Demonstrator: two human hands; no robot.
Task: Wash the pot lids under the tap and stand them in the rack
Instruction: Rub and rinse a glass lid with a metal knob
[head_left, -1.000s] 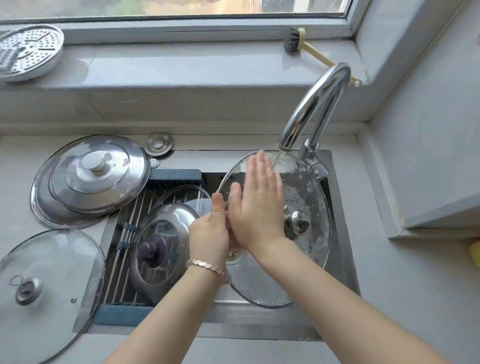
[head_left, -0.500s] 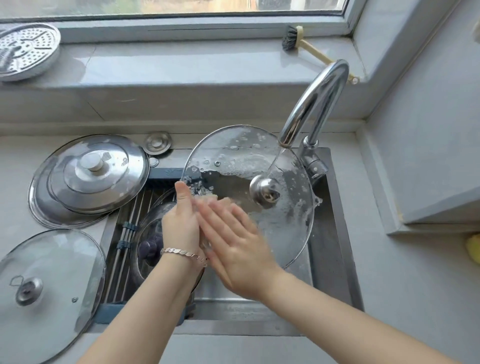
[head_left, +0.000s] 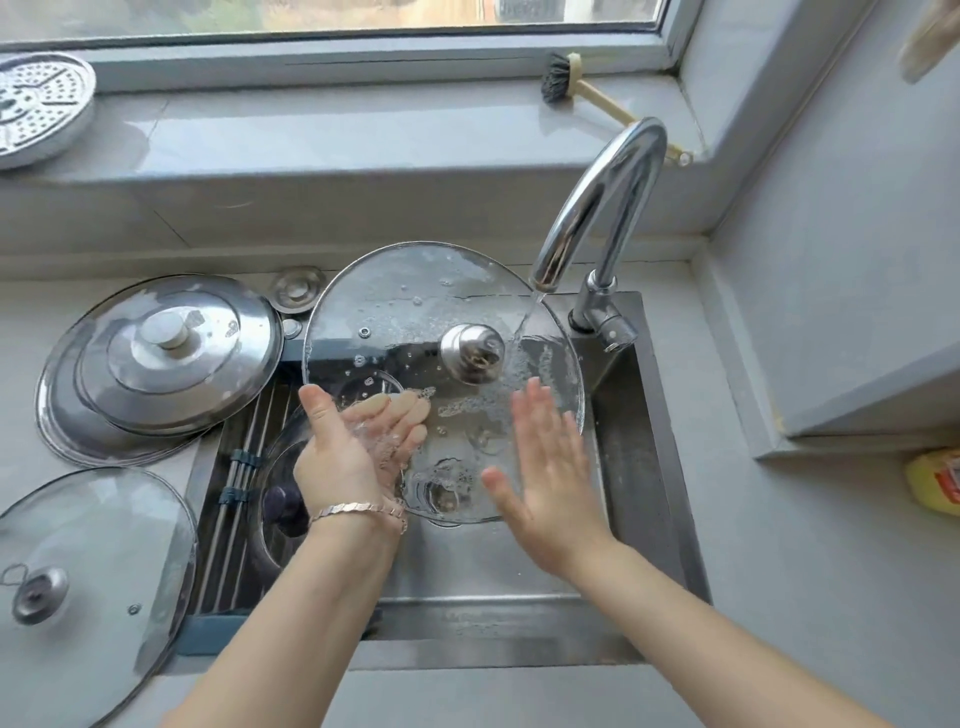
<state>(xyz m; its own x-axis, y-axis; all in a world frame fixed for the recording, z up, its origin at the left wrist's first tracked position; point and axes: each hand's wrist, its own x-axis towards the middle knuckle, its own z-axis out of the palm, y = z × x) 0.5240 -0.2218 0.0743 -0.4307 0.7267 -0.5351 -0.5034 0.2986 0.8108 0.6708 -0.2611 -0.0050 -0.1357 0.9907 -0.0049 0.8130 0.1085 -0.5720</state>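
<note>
A large glass lid (head_left: 410, 306) with a steel knob is held tilted over the sink, soap suds on it. My left hand (head_left: 353, 447) holds it at its lower left edge, fingers behind the glass. My right hand (head_left: 545, 467) lies flat and open against the lid's lower right face. Water runs from the tap (head_left: 597, 208) onto the lid beside the knob. Under my left hand, another glass lid with a dark knob (head_left: 280, 506) rests on the roll-up rack (head_left: 234, 499).
Two stacked steel lids (head_left: 156, 358) lie on the counter left of the sink (head_left: 649, 467). A glass lid (head_left: 88, 587) lies at the front left. A perforated steamer plate (head_left: 36, 109) and a brush (head_left: 561, 78) sit on the windowsill. A yellow item (head_left: 935, 480) is at the right edge.
The soapy lid has been lifted and tilted up under the running tap. My right hand has slid from the lid's left side across to its lower right face.
</note>
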